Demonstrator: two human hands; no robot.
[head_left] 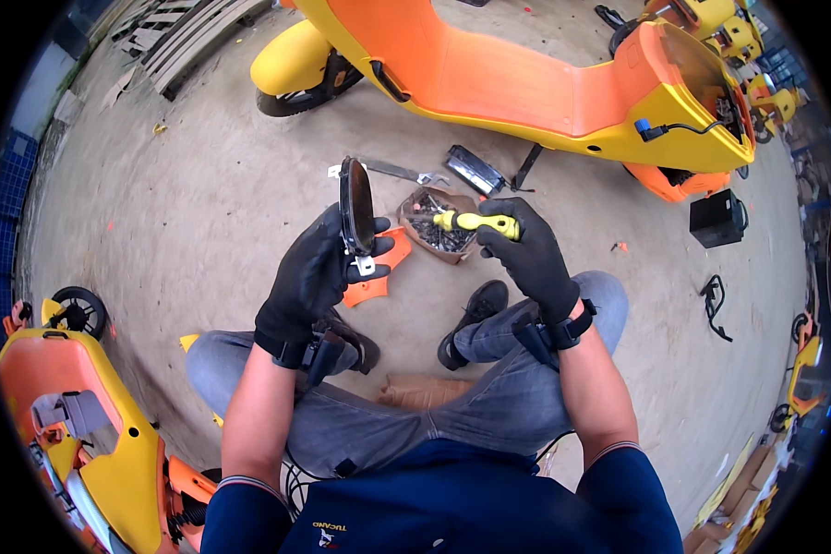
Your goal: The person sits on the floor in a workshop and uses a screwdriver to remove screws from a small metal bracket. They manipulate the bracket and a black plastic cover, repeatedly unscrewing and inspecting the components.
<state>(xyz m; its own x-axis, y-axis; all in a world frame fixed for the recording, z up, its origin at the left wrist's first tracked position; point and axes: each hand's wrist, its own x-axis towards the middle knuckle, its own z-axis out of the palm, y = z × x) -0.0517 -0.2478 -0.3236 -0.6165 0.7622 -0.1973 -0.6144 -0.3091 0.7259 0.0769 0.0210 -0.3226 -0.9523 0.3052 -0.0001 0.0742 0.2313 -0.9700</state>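
My left hand (pixel 307 268), in a black glove, is closed round a dark round disc-like part (pixel 360 208) with white tabs at its top and bottom. It is held upright, nearly edge-on. In my gloved right hand (pixel 533 254) is a yellow-green-handled screwdriver (pixel 489 223), gripped at its handle end and pointing left toward the round part, apart from it. Below the tool sits a small cardboard box (pixel 454 197) of loose screws. Behind the left hand lies an orange plastic panel (pixel 369 290).
A yellow-orange scooter (pixel 517 78) stands ahead on its stand. Near it lie an adjustable wrench (pixel 395 171), a black rectangular lamp-like unit (pixel 475 170) and a black box (pixel 716 220). Another scooter body (pixel 111 462) is at lower left; a wooden pallet (pixel 194 42) at far left.
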